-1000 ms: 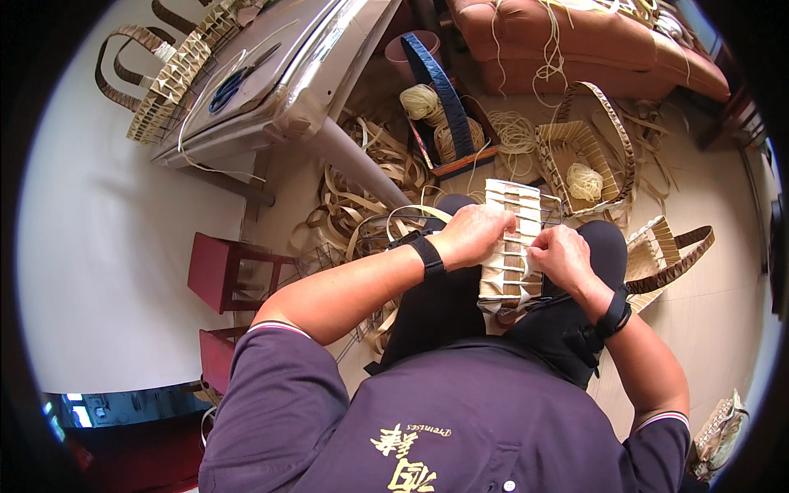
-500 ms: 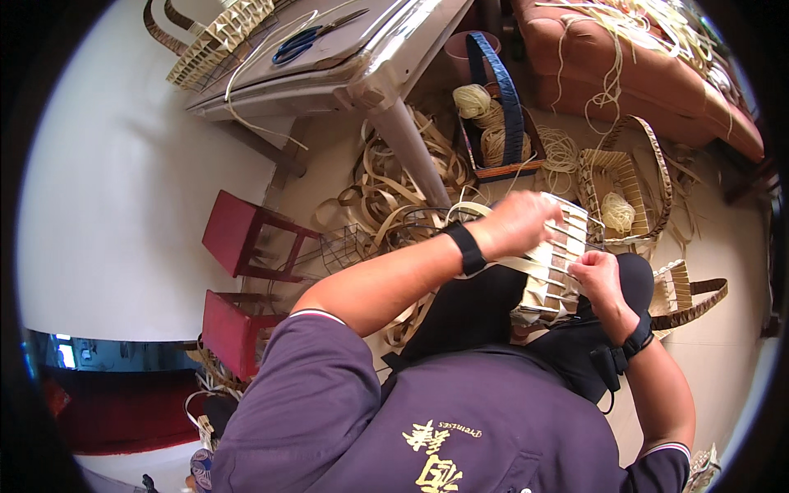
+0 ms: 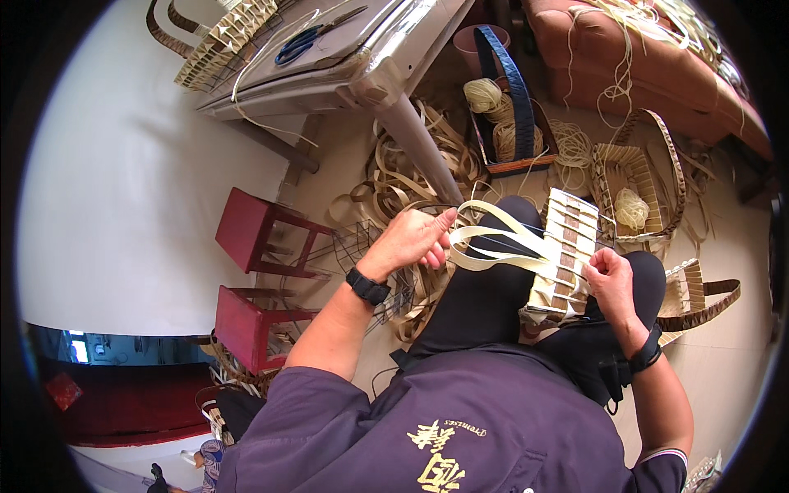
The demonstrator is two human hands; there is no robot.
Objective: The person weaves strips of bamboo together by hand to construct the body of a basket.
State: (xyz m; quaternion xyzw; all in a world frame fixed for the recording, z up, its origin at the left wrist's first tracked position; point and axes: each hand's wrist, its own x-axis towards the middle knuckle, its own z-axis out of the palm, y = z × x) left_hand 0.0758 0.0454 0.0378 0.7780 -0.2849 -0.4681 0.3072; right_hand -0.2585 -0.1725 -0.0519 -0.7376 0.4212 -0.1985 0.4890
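On my lap rests a small wire-framed basket (image 3: 567, 261), woven with cream and brown flat bands. A long cream strip (image 3: 526, 260) leaves its left side in loops across my dark trouser leg. Away to the left of the basket, my left hand (image 3: 417, 238) is closed on the looped strip, drawing it out from the weave. My right hand (image 3: 610, 279) is at the basket's right edge with its fingers curled and pinched together. What lies between those right fingertips is too small to make out.
A grey table (image 3: 345, 70) carries blue-handled scissors (image 3: 308, 43). Beyond my knees stand a basket of cord balls (image 3: 514, 135) and a brown-handled basket (image 3: 637, 185). Red stools (image 3: 255, 230) are at left; tangled bands (image 3: 423, 160) lie under the table. A reddish sofa (image 3: 649, 74) holds loose strips.
My left hand has moved left from above the basket, and the strip now stretches out in loops. My right hand stays by the basket's right edge, its fingers more curled.
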